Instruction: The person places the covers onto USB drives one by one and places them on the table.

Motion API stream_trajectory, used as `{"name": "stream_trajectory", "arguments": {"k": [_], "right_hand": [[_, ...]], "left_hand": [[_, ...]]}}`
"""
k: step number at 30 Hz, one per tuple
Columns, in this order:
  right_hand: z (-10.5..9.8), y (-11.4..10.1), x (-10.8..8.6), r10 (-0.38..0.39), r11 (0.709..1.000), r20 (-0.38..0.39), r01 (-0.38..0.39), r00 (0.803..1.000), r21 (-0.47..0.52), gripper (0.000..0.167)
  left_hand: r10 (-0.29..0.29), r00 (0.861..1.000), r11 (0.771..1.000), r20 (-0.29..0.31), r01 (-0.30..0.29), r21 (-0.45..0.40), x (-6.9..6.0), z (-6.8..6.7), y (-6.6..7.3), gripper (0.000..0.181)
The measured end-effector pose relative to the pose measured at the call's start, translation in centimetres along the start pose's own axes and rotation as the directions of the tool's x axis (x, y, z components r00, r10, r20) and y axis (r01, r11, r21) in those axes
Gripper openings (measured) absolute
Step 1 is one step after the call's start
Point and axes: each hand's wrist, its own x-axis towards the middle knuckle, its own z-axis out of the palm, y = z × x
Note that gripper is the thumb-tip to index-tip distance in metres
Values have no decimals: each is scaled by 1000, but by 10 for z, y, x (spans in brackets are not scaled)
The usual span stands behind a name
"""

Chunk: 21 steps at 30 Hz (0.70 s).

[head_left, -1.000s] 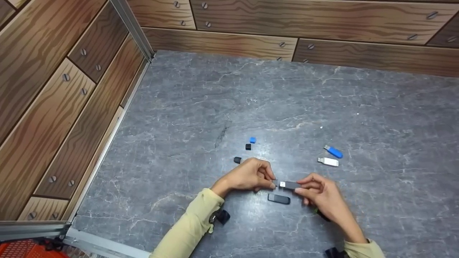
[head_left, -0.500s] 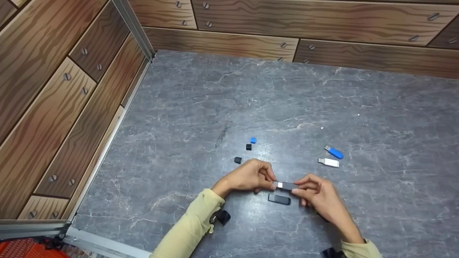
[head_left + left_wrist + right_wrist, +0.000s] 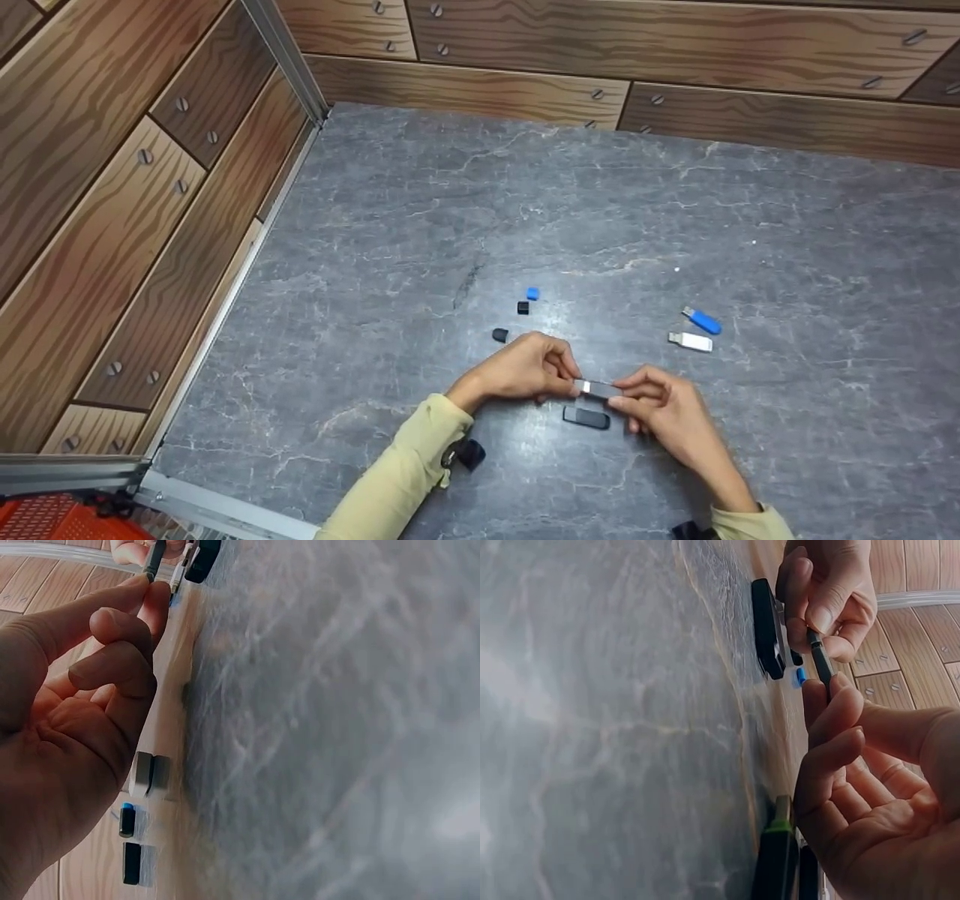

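In the head view my left hand (image 3: 521,367) pinches a small dark cap, mostly hidden by the fingertips. My right hand (image 3: 664,405) pinches the other end of a dark grey USB flash drive (image 3: 602,389) between thumb and fingers. The cap sits over the tip of the drive's metal plug, with a short bright strip of metal showing between cap and body. Just below the joined pieces, a second dark flash drive (image 3: 586,418) lies on the table. The right wrist view shows a black flash drive with a green band (image 3: 776,859) beneath the right hand.
A white flash drive (image 3: 691,342) and a blue one (image 3: 703,321) lie uncapped to the right. Left of the hands are a blue cap (image 3: 532,293), a black cap (image 3: 523,307) and a dark rounded cap (image 3: 500,335). Wood-patterned panels (image 3: 465,90) border the grey marbled table (image 3: 375,225).
My right hand has moved slightly left, bringing the flash drive's plug into the cap. The gap between them has closed, and less metal shows. My left hand has hardly moved.
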Motion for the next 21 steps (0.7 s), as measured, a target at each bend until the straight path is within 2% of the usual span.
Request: {"name": "stream_trajectory", "arguments": {"k": [14, 21], "right_hand": [[3, -4, 1, -3, 1000, -38, 2, 999, -30, 25], [6, -5, 3, -3, 1000, -47, 1, 999, -26, 27]], "left_hand": [[3, 999, 1000, -45, -4, -8, -1, 3, 1, 12], [-6, 999, 1000, -45, 5, -5, -2, 2, 1, 14]]}}
